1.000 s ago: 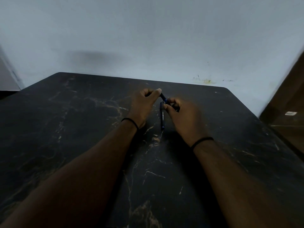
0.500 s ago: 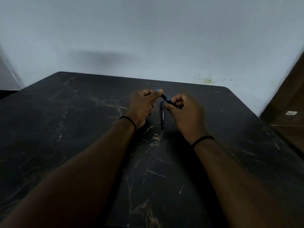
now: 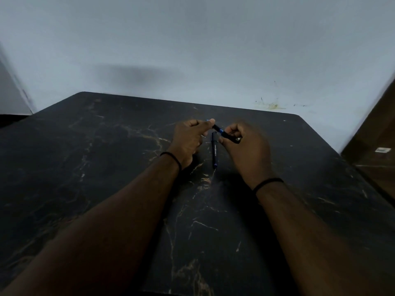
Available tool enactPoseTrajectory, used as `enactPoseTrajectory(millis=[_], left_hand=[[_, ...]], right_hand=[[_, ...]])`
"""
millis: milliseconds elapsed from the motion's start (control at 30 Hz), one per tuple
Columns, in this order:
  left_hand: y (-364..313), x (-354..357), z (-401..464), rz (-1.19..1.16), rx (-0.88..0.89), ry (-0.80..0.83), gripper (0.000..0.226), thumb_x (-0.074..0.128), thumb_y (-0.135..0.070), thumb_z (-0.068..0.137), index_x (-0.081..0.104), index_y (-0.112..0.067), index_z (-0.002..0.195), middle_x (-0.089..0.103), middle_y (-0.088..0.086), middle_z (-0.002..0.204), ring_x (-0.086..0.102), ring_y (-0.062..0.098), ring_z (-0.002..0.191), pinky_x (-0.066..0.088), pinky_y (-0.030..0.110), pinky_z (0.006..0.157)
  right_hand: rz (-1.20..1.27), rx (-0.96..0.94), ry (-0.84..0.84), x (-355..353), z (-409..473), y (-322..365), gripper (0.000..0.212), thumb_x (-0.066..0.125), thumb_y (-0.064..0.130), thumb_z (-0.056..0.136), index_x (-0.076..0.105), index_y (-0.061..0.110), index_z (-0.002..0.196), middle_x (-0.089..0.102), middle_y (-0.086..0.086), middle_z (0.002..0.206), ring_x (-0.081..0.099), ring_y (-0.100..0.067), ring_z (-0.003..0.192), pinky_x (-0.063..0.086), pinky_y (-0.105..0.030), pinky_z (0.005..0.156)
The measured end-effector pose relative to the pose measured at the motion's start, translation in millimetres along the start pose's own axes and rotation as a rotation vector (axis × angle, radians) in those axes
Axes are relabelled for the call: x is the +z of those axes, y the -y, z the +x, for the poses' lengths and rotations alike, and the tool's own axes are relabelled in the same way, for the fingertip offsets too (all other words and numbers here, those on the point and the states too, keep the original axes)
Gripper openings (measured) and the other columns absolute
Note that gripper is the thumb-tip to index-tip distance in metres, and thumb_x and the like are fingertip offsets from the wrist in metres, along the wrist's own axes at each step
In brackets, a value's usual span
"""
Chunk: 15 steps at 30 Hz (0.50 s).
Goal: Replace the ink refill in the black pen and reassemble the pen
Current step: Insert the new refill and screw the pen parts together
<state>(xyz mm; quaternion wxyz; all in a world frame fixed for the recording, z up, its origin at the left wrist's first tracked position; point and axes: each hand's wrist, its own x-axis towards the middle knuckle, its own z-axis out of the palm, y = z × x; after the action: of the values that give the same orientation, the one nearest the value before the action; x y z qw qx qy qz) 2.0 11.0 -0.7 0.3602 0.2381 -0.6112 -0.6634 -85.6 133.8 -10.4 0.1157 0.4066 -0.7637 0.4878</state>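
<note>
Both hands meet at twelve o'clock over the dark marbled tabletop (image 3: 106, 167). The left hand (image 3: 188, 138) pinches one end of a short black pen piece (image 3: 218, 128) with a blue ring; the right hand (image 3: 245, 146) grips its other end. A second black pen barrel (image 3: 214, 150) lies flat between the wrists, pointing toward six o'clock.

Dim, underexposed, slightly soft; wide-angle edges bend.
</note>
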Motion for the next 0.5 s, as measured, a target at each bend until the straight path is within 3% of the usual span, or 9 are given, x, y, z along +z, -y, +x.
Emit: enactPoseTrajectory(millis=[233, 333, 500], left_hand=[[-1.4, 1.3, -3.3, 0.005, -0.008, 0.014, 0.019, 0.070, -0.025, 0.089, 0.062, -0.011, 0.079, 0.049, 0.002, 0.067, 0.028, 0.009, 0.042, 0.021, 0.018, 0.032], [-1.5, 1.5, -3.7, 0.018, -0.003, 0.009, 0.020, 0.070, -0.025, 0.089, 0.062, -0.010, 0.079, 0.047, 0.003, 0.067, 0.027, 0.010, 0.043, 0.020, 0.017, 0.033], [-2.5, 1.1, -3.7, 0.020, -0.001, 0.000, 0.021, 0.069, -0.025, 0.089, 0.061, -0.010, 0.078, 0.048, 0.004, 0.067, 0.028, 0.011, 0.043, 0.019, 0.017, 0.033]], right_hand=[[-0.080, 0.036, -0.007, -0.8, -0.5, 1.2, 0.014, 0.074, 0.029, 0.085, 0.061, 0.033, 0.083, 0.060, 0.014, 0.075, 0.058, -0.007, 0.070, 0.041, -0.022, 0.056], [-0.075, 0.008, -0.008, -2.3, -1.9, 1.2, 0.008, 0.072, 0.028, 0.087, 0.066, 0.032, 0.085, 0.062, 0.014, 0.075, 0.058, -0.005, 0.070, 0.036, -0.016, 0.055], [-0.044, 0.028, 0.030, -2.4, -2.0, -0.5, 0.012, 0.065, 0.037, 0.092, 0.072, 0.029, 0.086, 0.069, 0.007, 0.075, 0.062, -0.009, 0.070, 0.044, -0.023, 0.058]])
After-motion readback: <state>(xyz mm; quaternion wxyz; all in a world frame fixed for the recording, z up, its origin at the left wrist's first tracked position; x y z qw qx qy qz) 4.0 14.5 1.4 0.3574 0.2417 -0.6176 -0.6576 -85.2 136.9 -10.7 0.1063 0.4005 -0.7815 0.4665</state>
